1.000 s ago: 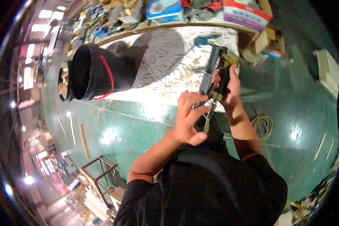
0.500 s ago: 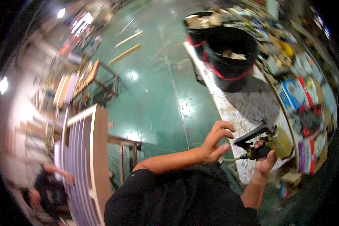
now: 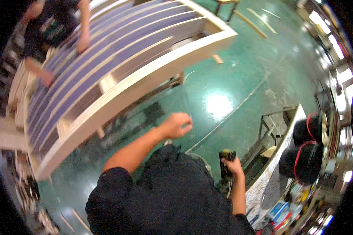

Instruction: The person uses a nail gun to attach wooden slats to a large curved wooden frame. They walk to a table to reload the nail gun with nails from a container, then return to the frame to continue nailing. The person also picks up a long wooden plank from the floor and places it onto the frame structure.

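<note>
In my right hand [image 3: 233,166] is an air nail gun [image 3: 226,162] with a black body and a yellow-green part, held low at my right side. A pale air hose [image 3: 204,159] runs near it. My left hand [image 3: 178,124] is raised in front of me over the green floor, its fingers loosely curled, with nothing visible in them. Beyond it to the left lies a large pale wooden frame [image 3: 137,80] with slats and purplish-grey panels. A co-worker in dark clothes [image 3: 53,27] leans over its far side, both hands on or close to the slats.
On the right, a white smudged bench [image 3: 268,172] bears two black buckets [image 3: 301,162] with red bands. Packages and clutter [image 3: 280,211] are heaped behind it. Loose wood strips [image 3: 251,23] lie on the floor ahead. The frame rests on a support [image 3: 176,80].
My view has swung left from the bench toward the wooden frame. The nail gun has come away from over the bench in my right hand. My left hand's fingers have curled in.
</note>
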A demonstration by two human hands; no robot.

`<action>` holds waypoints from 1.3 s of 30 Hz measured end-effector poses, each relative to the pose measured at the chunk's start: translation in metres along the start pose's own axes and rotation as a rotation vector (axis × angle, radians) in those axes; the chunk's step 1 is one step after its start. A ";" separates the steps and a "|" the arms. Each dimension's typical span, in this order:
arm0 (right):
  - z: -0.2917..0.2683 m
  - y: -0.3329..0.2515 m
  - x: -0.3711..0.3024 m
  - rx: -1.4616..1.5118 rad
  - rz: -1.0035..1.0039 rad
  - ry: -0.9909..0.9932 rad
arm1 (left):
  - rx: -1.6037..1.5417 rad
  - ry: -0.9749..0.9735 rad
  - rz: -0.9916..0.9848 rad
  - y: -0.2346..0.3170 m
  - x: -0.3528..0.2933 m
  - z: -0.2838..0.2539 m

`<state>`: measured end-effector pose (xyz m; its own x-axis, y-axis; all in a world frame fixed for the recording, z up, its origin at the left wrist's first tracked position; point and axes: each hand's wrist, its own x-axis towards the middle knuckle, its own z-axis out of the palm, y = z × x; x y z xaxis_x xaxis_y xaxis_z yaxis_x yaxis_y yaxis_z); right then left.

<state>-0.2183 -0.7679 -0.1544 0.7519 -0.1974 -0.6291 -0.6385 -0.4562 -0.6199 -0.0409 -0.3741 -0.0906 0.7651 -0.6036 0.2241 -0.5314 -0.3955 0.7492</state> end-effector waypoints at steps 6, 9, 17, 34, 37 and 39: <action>0.057 -0.189 0.050 -0.285 -0.253 -0.246 | 0.480 0.414 -0.170 -0.042 -0.083 -0.231; 0.064 -0.277 0.042 -0.361 -0.354 -0.411 | 0.692 0.336 -0.390 -0.057 -0.130 -0.277; 0.095 -0.370 0.088 -0.405 -0.464 -0.736 | 0.678 -0.069 -0.674 -0.090 -0.144 -0.327; 0.207 -0.675 0.071 -0.797 -1.235 -0.844 | 0.527 0.194 -0.511 -0.116 -0.163 -0.314; 0.283 -0.701 0.058 -0.978 -1.037 -0.709 | 0.550 0.172 -0.563 -0.116 -0.163 -0.316; 0.318 -0.713 0.046 -1.100 -0.716 -0.790 | 0.517 0.187 -0.570 -0.118 -0.166 -0.314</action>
<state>0.2195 -0.1758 0.1100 0.3351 0.6722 -0.6602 0.5106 -0.7184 -0.4724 0.0094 -0.0095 -0.0205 0.9942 -0.1033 0.0285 -0.1060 -0.9078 0.4058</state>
